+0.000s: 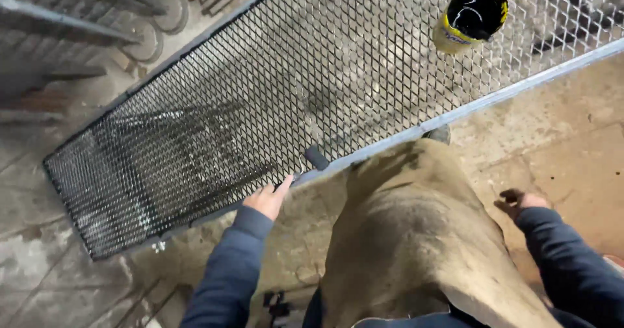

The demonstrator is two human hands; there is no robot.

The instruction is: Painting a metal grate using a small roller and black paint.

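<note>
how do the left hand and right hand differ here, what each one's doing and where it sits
The left hand reaches forward to the metal frame of the mesh panel, fingertips at a small dark roller; the right hand hangs free over the concrete floor, touching nothing. The left hand's fingers are stretched out; the right hand's are loosely curled and look darker, soiled. Both come out of dark blue sleeves.

I counted one framed mesh panel (260, 107), one yellow paint can (469, 17) and one small paint roller (316, 158). Two hands showed: left hand (268, 198), right hand (518, 202). Two round discs (156, 26) lay top left.
</note>
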